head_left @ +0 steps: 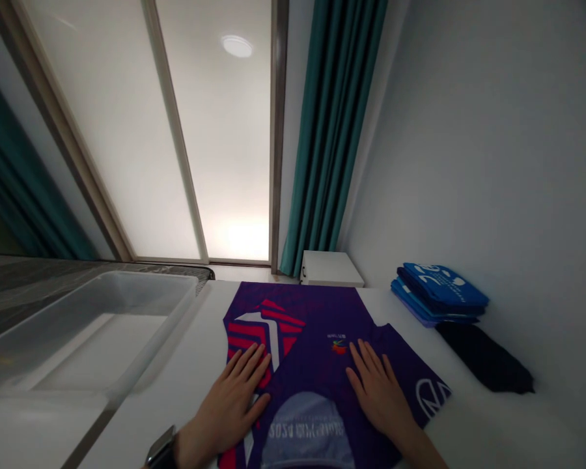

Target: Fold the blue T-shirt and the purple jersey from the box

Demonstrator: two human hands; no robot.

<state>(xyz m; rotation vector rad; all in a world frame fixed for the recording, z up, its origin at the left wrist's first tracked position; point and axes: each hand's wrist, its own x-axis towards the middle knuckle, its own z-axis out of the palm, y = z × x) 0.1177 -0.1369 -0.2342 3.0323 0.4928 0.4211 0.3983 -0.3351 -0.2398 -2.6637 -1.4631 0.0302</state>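
Note:
A purple jersey (317, 365) with red and white stripes lies spread on a white table (185, 371), partly folded, with its lower part running out of view. My left hand (229, 407) rests flat on the striped side, fingers apart, with a dark watch (161, 448) on the wrist. My right hand (378, 391) presses flat on the jersey's right side, just below a small red logo (339, 347). Neither hand grips the cloth.
A clear plastic bin (88, 332) stands at the table's left edge. To the right lie a stack of folded blue garments (442, 293) and a folded black garment (483, 358). A wall runs along the right side, and a white cabinet (329, 268) stands beyond the table.

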